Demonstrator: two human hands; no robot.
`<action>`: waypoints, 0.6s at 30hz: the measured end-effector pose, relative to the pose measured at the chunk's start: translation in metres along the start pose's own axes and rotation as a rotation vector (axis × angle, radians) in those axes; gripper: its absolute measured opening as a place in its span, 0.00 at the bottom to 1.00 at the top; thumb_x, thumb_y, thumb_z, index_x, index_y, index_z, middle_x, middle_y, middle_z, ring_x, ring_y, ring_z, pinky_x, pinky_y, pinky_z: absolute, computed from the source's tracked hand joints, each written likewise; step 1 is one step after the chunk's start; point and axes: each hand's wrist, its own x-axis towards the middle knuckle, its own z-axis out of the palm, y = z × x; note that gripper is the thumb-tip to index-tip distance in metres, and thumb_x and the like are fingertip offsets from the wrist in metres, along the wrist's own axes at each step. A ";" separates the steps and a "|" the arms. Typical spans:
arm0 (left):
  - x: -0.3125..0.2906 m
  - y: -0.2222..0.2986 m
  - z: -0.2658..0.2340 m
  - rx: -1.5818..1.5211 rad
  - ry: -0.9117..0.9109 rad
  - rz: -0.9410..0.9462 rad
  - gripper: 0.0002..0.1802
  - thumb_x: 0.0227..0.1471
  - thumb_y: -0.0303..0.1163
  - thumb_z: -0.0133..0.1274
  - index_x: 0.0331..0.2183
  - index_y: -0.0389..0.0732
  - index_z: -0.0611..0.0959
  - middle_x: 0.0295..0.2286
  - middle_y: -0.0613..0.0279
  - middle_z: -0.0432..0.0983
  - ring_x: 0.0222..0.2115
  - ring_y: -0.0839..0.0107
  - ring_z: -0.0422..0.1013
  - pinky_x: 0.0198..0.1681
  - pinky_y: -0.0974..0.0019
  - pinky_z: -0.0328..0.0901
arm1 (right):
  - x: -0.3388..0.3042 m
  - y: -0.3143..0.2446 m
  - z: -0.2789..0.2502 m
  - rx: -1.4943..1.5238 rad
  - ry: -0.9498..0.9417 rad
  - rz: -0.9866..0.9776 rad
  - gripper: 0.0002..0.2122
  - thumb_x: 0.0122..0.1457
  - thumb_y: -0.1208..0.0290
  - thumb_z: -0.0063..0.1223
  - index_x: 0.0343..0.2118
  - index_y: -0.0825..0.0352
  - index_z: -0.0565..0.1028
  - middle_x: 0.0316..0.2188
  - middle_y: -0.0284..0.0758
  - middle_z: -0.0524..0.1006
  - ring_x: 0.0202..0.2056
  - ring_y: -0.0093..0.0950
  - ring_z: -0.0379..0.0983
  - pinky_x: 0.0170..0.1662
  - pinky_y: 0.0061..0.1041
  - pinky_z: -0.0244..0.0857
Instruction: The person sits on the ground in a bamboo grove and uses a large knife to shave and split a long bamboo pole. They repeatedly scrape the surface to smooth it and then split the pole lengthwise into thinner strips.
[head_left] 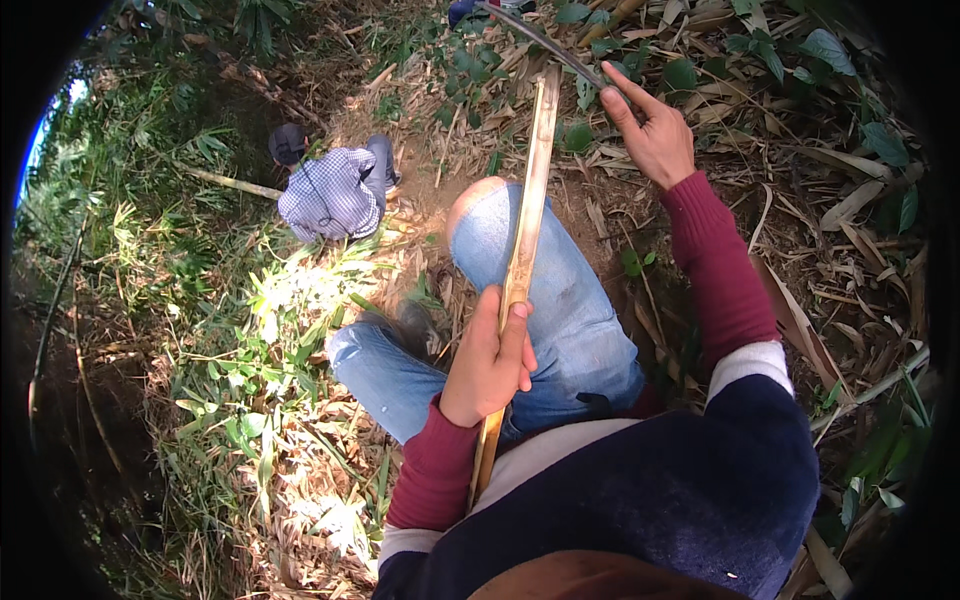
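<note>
Green leaves (680, 74) and brown litter (850, 205) lie near the blade (548, 42).

A person (340, 200) in a checked shirt (325, 188) and dark cap (287, 144) crouches near green plants (240, 425), dry leaves (855, 205) littering the ground (428, 165).

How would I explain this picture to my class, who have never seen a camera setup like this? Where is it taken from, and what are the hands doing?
There is no machine here: a wide fisheye camera on a person's head looks down, so edges bend and the corners go black. Both hands are the wearer's own. The left hand grips a split bamboo strip, which runs up past the jeans. The right hand holds a long, dark blade near the strip's far end. Dry leaves litter the ground, and a co-worker in a checked shirt crouches at upper left.
</note>
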 end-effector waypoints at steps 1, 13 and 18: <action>-0.003 0.000 0.003 -0.015 -0.001 -0.003 0.14 0.73 0.39 0.39 0.44 0.36 0.71 0.18 0.62 0.70 0.12 0.77 0.65 0.17 0.72 0.62 | -0.015 -0.001 0.001 0.090 0.004 -0.036 0.32 0.66 0.30 0.36 0.64 0.42 0.73 0.25 0.37 0.81 0.30 0.33 0.81 0.36 0.33 0.72; -0.001 -0.018 -0.004 -0.013 -0.050 0.047 0.14 0.74 0.37 0.39 0.45 0.34 0.71 0.19 0.63 0.69 0.12 0.78 0.64 0.16 0.74 0.62 | -0.134 -0.079 -0.002 0.115 -0.092 -0.699 0.33 0.54 0.37 0.60 0.62 0.45 0.77 0.23 0.33 0.62 0.24 0.33 0.62 0.29 0.32 0.59; -0.003 -0.028 -0.002 -0.022 -0.001 0.031 0.15 0.74 0.38 0.40 0.46 0.34 0.71 0.19 0.63 0.70 0.13 0.77 0.65 0.17 0.73 0.62 | -0.137 -0.080 -0.001 0.026 -0.030 -0.739 0.33 0.53 0.36 0.61 0.62 0.42 0.77 0.24 0.33 0.62 0.25 0.34 0.62 0.29 0.32 0.60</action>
